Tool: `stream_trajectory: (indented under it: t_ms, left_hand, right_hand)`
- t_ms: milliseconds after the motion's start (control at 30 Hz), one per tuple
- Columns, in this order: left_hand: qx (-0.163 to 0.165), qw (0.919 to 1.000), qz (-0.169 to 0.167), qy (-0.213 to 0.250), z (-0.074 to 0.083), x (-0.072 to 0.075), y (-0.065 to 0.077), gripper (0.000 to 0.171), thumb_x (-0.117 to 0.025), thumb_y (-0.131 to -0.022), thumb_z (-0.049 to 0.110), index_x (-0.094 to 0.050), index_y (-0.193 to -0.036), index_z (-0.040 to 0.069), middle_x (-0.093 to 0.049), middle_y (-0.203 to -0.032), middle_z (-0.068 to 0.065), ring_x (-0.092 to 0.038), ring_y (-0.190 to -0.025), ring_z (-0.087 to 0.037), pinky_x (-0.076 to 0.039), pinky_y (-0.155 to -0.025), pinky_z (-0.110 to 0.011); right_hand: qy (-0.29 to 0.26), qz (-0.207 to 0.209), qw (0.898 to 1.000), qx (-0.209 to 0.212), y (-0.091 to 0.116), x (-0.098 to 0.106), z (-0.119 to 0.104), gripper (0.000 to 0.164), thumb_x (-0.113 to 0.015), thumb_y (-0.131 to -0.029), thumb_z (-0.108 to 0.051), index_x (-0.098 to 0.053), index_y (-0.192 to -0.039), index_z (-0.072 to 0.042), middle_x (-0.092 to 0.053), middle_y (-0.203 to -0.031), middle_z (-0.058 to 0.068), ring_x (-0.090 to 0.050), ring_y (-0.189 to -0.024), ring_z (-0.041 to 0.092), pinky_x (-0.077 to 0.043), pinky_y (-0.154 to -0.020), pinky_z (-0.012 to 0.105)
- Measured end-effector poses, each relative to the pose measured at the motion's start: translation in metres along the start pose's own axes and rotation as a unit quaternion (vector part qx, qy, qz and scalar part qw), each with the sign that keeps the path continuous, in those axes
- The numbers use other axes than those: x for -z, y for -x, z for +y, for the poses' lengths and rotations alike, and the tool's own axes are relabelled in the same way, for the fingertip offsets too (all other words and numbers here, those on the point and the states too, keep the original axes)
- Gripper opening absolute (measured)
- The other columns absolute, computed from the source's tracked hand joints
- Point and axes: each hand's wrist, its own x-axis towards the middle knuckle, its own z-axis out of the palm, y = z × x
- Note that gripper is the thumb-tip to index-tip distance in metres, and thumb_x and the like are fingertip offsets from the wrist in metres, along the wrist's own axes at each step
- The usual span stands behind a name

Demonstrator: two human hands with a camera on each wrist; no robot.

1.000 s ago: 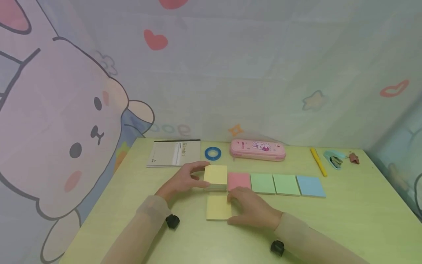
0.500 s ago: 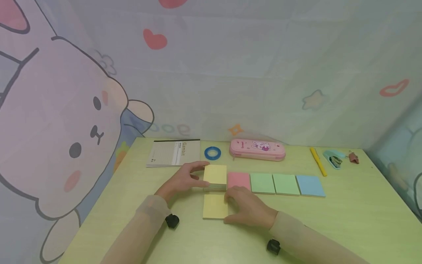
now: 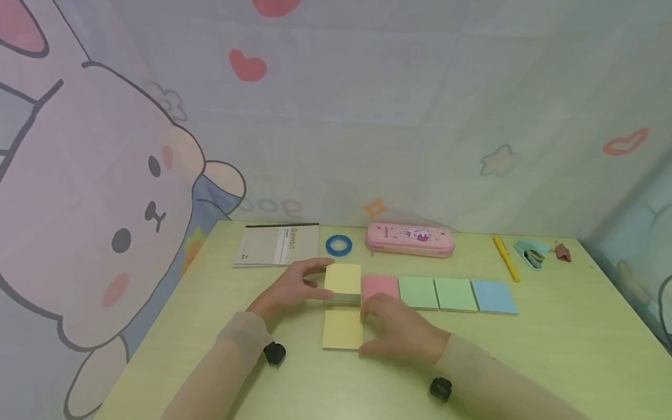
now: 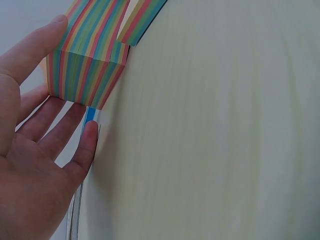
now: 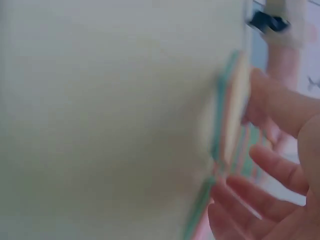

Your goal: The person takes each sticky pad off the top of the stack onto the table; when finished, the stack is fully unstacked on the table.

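Pale printed backdrop (image 3: 409, 116) with a rabbit, hearts and stars, behind a light yellow-green desk (image 3: 567, 338). Left hand (image 3: 294, 286): grip has hold of the left side of the yellow-topped stack (image 3: 343, 279), thumb at the near corner, fingers at the back; left wrist view shows the stack's sides striped in several colors, thumb against one face. Right hand (image 3: 404, 332): grip partly spread, fingers loosely bent, thumb apart, at the right edge of the yellow pad (image 3: 341, 331), which lies flat just in front of the stack. Right wrist view is blurred; can't tell if the fingers touch it. Row right of the stack: pink pad (image 3: 380, 286), near edge partly hidden by the right hand, then first green pad (image 3: 417, 293), second green pad (image 3: 455, 294), blue pad (image 3: 495, 296). Further back, left to right: notebook (image 3: 265, 245) marked "Gambit", blue tape roll (image 3: 330, 246), pink pencil case (image 3: 409, 240), yellow pen (image 3: 506, 258), teal item (image 3: 534, 256), small brown item (image 3: 563, 252); last two too small to identify.
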Motion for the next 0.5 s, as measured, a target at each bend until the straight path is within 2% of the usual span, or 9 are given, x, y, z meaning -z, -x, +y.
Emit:
stream_trajectory:
  t_ms: [100,167,233,333,500]
  left_hand:
    - [0.001,1.0,-0.001,-0.002,0.001,0.001,0.0,0.079,-0.089,-0.086,0.021,-0.052,-0.155,0.01,-0.054,-0.156,-0.004,-0.049,-0.146,-0.03,-0.05,-0.111,-0.05]
    - [0.004,1.0,0.001,-0.003,0.002,0.001,-0.001,0.079,-0.09,-0.085,0.021,-0.053,-0.154,0.012,-0.054,-0.156,-0.003,-0.049,-0.146,-0.029,-0.05,-0.112,-0.049]
    - [0.006,1.0,0.002,-0.004,0.002,0.002,-0.001,0.079,-0.09,-0.086,0.02,-0.053,-0.154,0.012,-0.054,-0.156,-0.003,-0.049,-0.146,-0.028,-0.049,-0.113,-0.049]
    - [0.001,1.0,0.001,-0.005,0.002,0.002,-0.001,0.078,-0.089,-0.087,0.02,-0.052,-0.154,0.01,-0.055,-0.156,-0.005,-0.049,-0.145,-0.03,-0.049,-0.113,-0.05]
    - [-0.007,1.0,-0.004,0.001,0.003,0.0,0.0,0.076,-0.087,-0.088,0.018,-0.052,-0.154,0.008,-0.055,-0.155,-0.008,-0.05,-0.144,-0.033,-0.05,-0.112,-0.052]
  right_hand:
    - [-0.028,0.022,0.999,-0.001,-0.006,0.016,0.006,0.036,-0.088,-0.087,-0.035,-0.07,-0.108,-0.012,-0.07,-0.106,-0.001,-0.065,-0.1,0.018,-0.057,-0.092,0.041]
    - [-0.032,0.049,0.998,0.015,-0.014,0.027,0.012,0.029,-0.084,-0.091,-0.029,-0.07,-0.108,-0.01,-0.072,-0.106,0.001,-0.067,-0.098,0.021,-0.059,-0.088,0.042]
    - [-0.021,0.075,0.996,0.043,-0.023,0.035,0.017,0.028,-0.083,-0.092,-0.021,-0.07,-0.112,-0.007,-0.072,-0.11,0.006,-0.069,-0.101,0.026,-0.06,-0.09,0.045]
    - [-0.006,0.089,0.994,0.07,-0.036,0.04,0.024,0.041,-0.084,-0.09,-0.018,-0.067,-0.123,-0.001,-0.07,-0.121,0.012,-0.066,-0.113,0.032,-0.056,-0.1,0.05]
    - [-0.02,0.055,0.995,0.076,-0.056,0.032,0.026,0.065,-0.086,-0.088,-0.031,-0.059,-0.138,0.001,-0.062,-0.14,0.017,-0.056,-0.133,0.035,-0.045,-0.115,0.055]
